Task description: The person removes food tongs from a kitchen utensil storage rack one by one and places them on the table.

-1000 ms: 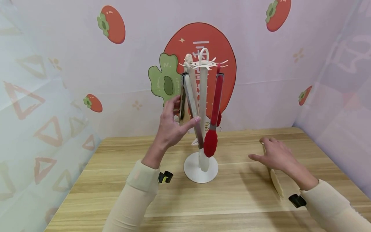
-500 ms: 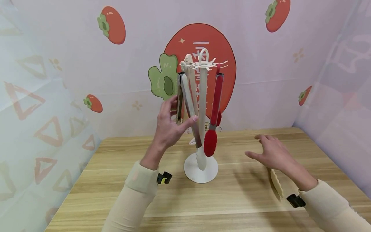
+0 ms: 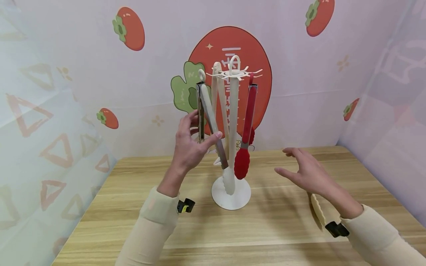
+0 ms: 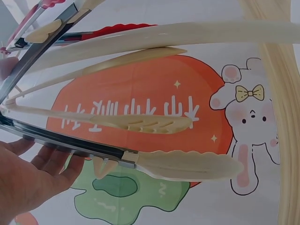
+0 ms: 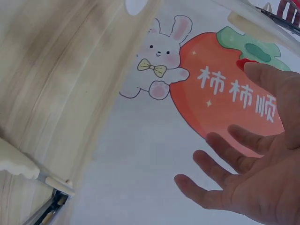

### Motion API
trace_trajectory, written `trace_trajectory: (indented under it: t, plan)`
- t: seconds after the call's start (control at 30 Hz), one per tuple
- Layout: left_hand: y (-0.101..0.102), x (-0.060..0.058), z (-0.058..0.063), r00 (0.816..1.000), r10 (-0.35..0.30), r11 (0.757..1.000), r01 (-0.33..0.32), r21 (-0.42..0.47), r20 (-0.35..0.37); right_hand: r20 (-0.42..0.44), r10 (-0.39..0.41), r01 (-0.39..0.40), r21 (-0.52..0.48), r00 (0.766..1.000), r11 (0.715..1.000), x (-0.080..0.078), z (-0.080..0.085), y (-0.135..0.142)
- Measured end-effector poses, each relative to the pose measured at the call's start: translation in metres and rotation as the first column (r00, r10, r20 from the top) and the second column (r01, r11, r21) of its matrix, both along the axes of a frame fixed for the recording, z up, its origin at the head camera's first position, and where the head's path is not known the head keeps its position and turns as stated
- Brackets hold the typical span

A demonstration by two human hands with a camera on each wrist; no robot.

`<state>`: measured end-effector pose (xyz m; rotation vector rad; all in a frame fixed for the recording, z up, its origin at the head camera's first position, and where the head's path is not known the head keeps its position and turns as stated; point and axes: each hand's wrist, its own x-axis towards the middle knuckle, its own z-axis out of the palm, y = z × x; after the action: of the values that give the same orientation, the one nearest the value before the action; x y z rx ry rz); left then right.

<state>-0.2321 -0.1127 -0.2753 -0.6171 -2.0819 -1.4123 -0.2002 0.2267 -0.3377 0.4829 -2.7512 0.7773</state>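
Observation:
My left hand (image 3: 189, 146) holds a pair of tongs (image 3: 213, 120) with cream handles and pale scalloped heads, thumb on one arm and fingers round the other. The tongs' arms stand apart, and their top ring is off to the left of the white hanging rack (image 3: 233, 111). My right hand (image 3: 311, 171) is raised over the table's right side, fingers spread and holding nothing, as the right wrist view also shows. Below it, another pair of tongs (image 3: 317, 208) with a cream scalloped head lies on the wood, partly hidden by the hand and wrist.
Red tongs (image 3: 242, 164) hang on the rack's right side. Cream-coloured tongs (image 4: 154, 124) hang at its back left. The rack's round base (image 3: 244, 195) stands mid-table. A printed cloth (image 3: 159, 74) rises behind the wooden table (image 3: 266, 229).
My left hand has moved the tongs leftward, their ring coming away from the rack's hooks. My right hand has shifted left and up, away from the tongs on the table.

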Motion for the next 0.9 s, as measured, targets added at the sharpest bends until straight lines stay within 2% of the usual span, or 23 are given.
trace_trajectory:
  t: [0.6, 0.9]
  plan:
    - [-0.019, 0.008, -0.006, 0.998, 0.047, 0.999, -0.047, 0.014, 0.038, -0.093, 0.112, -0.125, -0.147, 0.989, 0.981, -0.003, 0.011, -0.018]
    - [-0.029, 0.010, -0.010, 0.996, 0.075, 0.997, -0.075, -0.003, 0.050, -0.078, 0.152, -0.166, -0.223, 0.985, 0.961, -0.005, 0.018, -0.026]
